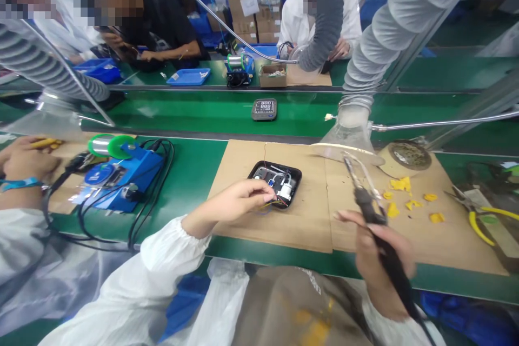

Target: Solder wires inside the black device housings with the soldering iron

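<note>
In the head view, an open black plastic housing (pixel 299 179) lies on the cardboard, with white parts and a small blue board inside. My left hand (pixel 237 200) reaches over its near left edge, fingers pinched on thin coloured wires (pixel 277 203). Some strands hang below the fingertips. Off to the right, my right hand (pixel 383 246) is wrapped round the dark handle of a soldering iron (pixel 368 206). Its metal tip points up and away, below the fume hood and apart from the housing. A thin pale tube runs alongside the tip.
A fume hood (pixel 349 135) hangs over the cardboard mat (pixel 308 227). Beside it are a round tin (pixel 409 157), yellow scraps (pixel 400 184) and pliers (pixel 482 216). A blue solder feeder (pixel 121 178) with cables stands left, near a neighbour's hand (pixel 30 165). A display unit (pixel 264 110) lies beyond.
</note>
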Action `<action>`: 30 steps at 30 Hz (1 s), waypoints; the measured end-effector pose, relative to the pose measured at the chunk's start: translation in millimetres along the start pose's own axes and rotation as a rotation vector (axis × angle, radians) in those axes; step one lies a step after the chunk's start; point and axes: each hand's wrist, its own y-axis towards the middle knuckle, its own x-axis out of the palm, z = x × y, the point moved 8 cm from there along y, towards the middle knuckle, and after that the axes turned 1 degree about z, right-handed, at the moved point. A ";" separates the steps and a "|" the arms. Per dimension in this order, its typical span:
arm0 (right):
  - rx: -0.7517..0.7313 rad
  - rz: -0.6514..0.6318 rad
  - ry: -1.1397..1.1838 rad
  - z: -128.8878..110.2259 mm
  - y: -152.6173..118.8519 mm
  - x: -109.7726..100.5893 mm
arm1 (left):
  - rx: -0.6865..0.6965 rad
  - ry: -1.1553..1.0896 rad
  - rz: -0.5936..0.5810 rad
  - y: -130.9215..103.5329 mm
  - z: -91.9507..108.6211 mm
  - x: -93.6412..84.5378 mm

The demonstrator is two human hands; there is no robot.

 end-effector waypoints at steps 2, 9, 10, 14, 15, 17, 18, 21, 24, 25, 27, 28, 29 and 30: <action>0.008 -0.107 0.071 -0.7 8.9 42.8 | 0.051 -0.062 0.003 -4.2 6.6 2.3; 0.030 -0.346 0.250 -10.4 17.7 121.2 | 0.265 -0.055 0.026 -14.2 17.1 11.7; 0.006 -0.351 0.251 -15.9 17.7 122.4 | 0.268 -0.068 0.028 -14.1 15.1 13.1; -0.034 -0.247 0.162 -28.5 20.6 117.6 | 0.250 -0.136 0.009 -12.5 8.5 19.5; -0.025 -0.218 0.133 -28.3 21.5 116.5 | 0.230 -0.155 0.003 -11.8 7.0 20.8; -0.022 -0.186 0.097 -26.7 23.3 115.6 | 0.172 -0.190 0.013 -10.3 3.9 22.0; -0.037 -0.184 0.084 -26.4 24.2 115.7 | 0.141 -0.201 0.023 -9.5 2.5 22.3; -0.116 -0.179 0.031 -27.5 27.2 114.8 | 0.078 -0.213 0.085 -7.7 -0.5 21.4; -0.183 -0.170 -0.038 -29.1 28.9 113.2 | 0.019 -0.204 0.136 -7.4 -6.3 21.4; -0.194 -0.171 -0.053 -29.3 29.1 113.1 | -0.007 -0.202 0.137 -7.7 -9.0 22.3; -0.198 -0.164 -0.065 -29.4 29.2 112.2 | -0.037 -0.183 0.129 -9.4 -11.5 23.1; -0.189 -0.160 -0.064 -29.1 29.4 111.6 | -0.015 -0.148 0.133 -10.7 -9.2 22.0; -0.177 -0.156 -0.059 -29.0 29.7 110.8 | 0.043 -0.085 0.145 -12.4 -3.3 19.7; -0.164 -0.158 -0.043 -29.2 30.1 110.3 | 0.132 0.008 0.170 -14.9 5.5 16.7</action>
